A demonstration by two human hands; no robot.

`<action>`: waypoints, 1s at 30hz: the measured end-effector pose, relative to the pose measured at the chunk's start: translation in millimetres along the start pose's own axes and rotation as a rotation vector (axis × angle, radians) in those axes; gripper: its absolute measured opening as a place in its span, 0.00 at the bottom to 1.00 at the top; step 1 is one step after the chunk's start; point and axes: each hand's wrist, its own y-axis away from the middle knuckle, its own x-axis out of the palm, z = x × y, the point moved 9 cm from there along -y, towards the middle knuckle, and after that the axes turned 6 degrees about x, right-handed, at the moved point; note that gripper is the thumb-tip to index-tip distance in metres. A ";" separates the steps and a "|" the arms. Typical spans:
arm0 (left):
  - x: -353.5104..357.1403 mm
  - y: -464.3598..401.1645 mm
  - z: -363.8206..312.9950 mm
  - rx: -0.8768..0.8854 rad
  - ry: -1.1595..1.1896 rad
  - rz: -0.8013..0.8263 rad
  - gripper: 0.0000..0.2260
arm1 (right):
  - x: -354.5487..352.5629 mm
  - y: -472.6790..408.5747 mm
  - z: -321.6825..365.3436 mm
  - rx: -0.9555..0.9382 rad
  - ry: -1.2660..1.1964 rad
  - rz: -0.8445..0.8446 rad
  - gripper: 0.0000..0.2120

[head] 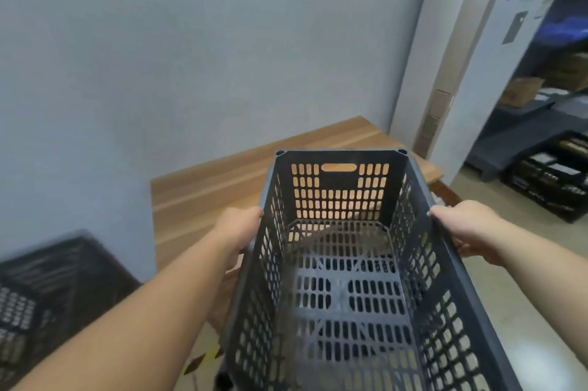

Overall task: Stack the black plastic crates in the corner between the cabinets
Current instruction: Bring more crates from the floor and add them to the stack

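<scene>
Blurred black crate point(38, 301) low at left, likely the stack; left hand point(237, 228) and right hand point(467, 231) gripping the side rims of an empty crate point(346, 288), carried above the wooden bench point(203, 193); stacking pending.

Ahead of both hands the wooden bench point(222, 180) top lies bare up to the wall point(191, 40); another black crate point(47, 295) blocks the space below the left hand point(237, 228).
</scene>
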 end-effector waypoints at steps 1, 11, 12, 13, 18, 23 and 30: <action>-20.9 -0.4 2.7 -0.005 0.010 -0.018 0.10 | 11.2 9.0 15.9 -0.018 0.007 0.012 0.15; -216.3 -5.5 46.3 -0.036 0.071 -0.164 0.10 | 150.5 90.9 157.5 -0.206 0.146 0.106 0.17; -232.6 -5.4 51.6 -0.046 0.078 -0.180 0.10 | 164.4 96.9 169.1 -0.222 0.160 0.125 0.15; -247.9 -6.2 56.3 -0.055 0.091 -0.200 0.10 | 178.4 102.5 180.9 -0.235 0.169 0.148 0.14; -323.7 -22.0 93.7 -0.098 0.148 -0.316 0.16 | 254.3 120.5 243.5 -0.315 0.226 0.287 0.12; -403.0 -39.1 136.2 -0.152 0.182 -0.463 0.17 | 328.0 141.4 316.8 -0.444 0.325 0.414 0.14; -488.5 -16.1 163.4 -0.208 0.253 -0.635 0.08 | 433.0 187.8 400.6 -0.592 0.425 0.535 0.12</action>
